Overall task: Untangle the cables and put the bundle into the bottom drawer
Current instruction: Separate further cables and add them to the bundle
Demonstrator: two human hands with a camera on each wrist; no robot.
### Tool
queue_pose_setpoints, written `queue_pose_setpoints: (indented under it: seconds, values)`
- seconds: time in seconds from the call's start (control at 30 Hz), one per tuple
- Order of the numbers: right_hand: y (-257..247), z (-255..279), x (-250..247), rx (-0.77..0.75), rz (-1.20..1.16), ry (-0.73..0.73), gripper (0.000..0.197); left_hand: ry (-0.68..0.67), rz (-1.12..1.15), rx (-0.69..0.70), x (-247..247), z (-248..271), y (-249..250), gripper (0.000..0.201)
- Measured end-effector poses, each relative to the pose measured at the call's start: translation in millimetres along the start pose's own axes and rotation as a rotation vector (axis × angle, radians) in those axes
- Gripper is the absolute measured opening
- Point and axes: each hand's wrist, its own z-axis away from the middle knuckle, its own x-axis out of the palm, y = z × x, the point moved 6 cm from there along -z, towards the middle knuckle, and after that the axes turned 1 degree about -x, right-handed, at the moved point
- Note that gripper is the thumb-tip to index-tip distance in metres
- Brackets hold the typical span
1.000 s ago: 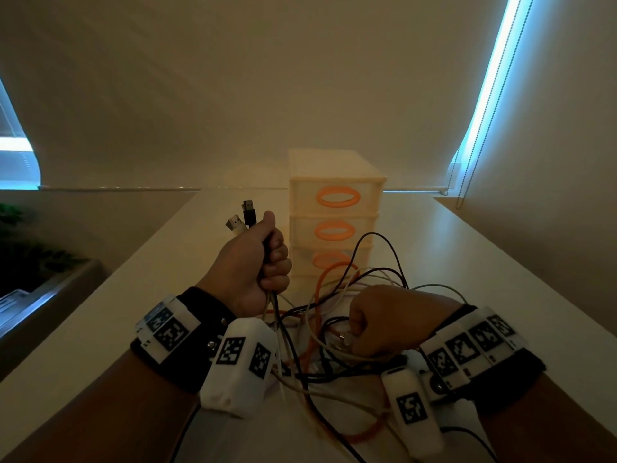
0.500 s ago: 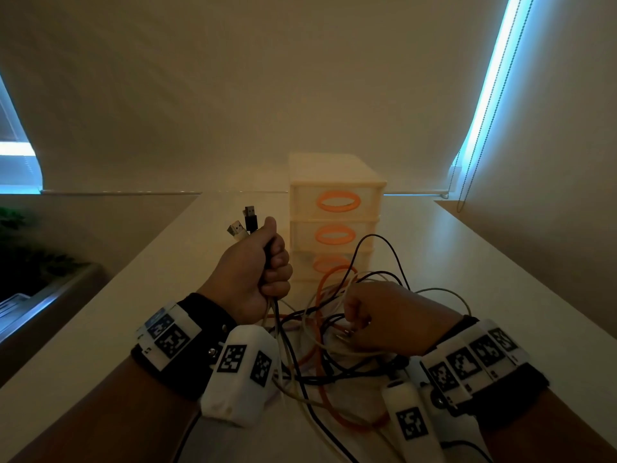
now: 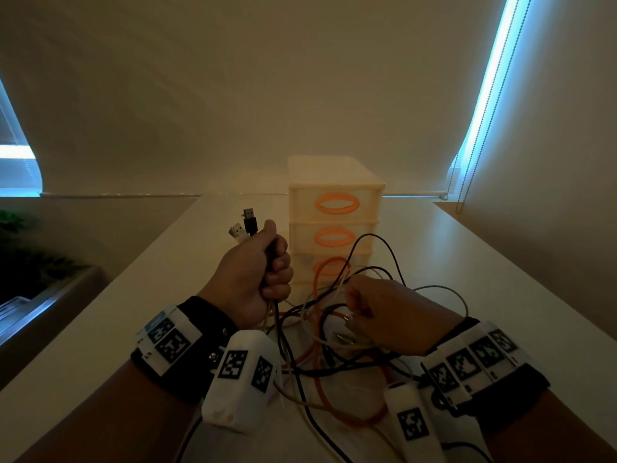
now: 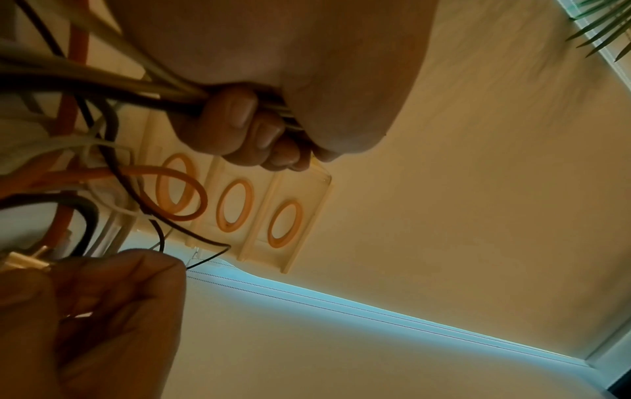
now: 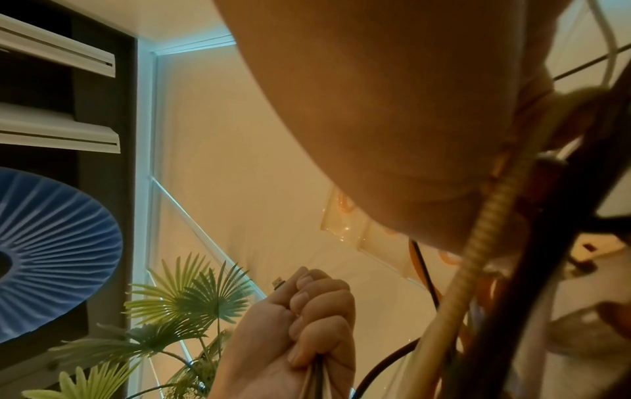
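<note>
A tangle of black, white and orange cables (image 3: 329, 355) lies on the white table (image 3: 100, 345) in front of me. My left hand (image 3: 267, 272) is raised in a fist and grips several cable ends; a black USB plug (image 3: 249, 219) and a white one (image 3: 237, 232) stick out above it. My right hand (image 3: 374, 315) sits lower in the tangle, pinching thin strands, with metal plugs (image 3: 347, 335) at its palm. Behind the cables stands a cream drawer unit (image 3: 334, 182) with orange oval handles (image 3: 337, 204); its bottom drawer (image 4: 153, 162) is shut and partly hidden by cable loops.
A wall with drawn blinds runs behind the table, with a bead cord (image 3: 467, 182) hanging at the right. A green plant (image 5: 191, 294) and dark shelving (image 5: 51, 81) stand to the left, past the table's left edge.
My right hand has moved up and slightly away from me through the tangle, lifting thin strands. The left fist has kept its hold and barely shifted.
</note>
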Motion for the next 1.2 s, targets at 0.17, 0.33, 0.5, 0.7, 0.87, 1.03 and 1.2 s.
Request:
queue_pose_setpoints:
  seconds: [0.17, 0.33, 0.5, 0.7, 0.87, 1.03, 1.2]
  values:
    - [2, -2, 8, 0.05, 0.088, -0.107, 0.017, -0.002, 0.002, -0.001, 1, 0, 0, 0.05]
    - [-8, -5, 11, 0.0, 0.271, -0.177, 0.028, 0.009, 0.003, 0.001, 1, 2, 0, 0.051]
    - [-7, -12, 11, 0.016, 0.176, -0.11, 0.022, 0.016, 0.001, -0.001, 1, 1, 0, 0.051]
    - [0, -10, 2, 0.09, -0.199, -0.041, 0.019, 0.018, -0.004, -0.005, 0, 1, 0, 0.05]
    - [12, -12, -1, 0.152, -0.427, 0.091, 0.018, 0.019, -0.015, 0.007, 0, 1, 0, 0.05]
    - [7, -14, -3, 0.008, -0.253, 0.245, 0.016, 0.01, -0.02, 0.014, 1, 1, 0, 0.049]
    - [-2, -10, -16, -0.148, -0.567, 0.498, 0.015, 0.017, -0.132, 0.084, 8, 6, 2, 0.051]
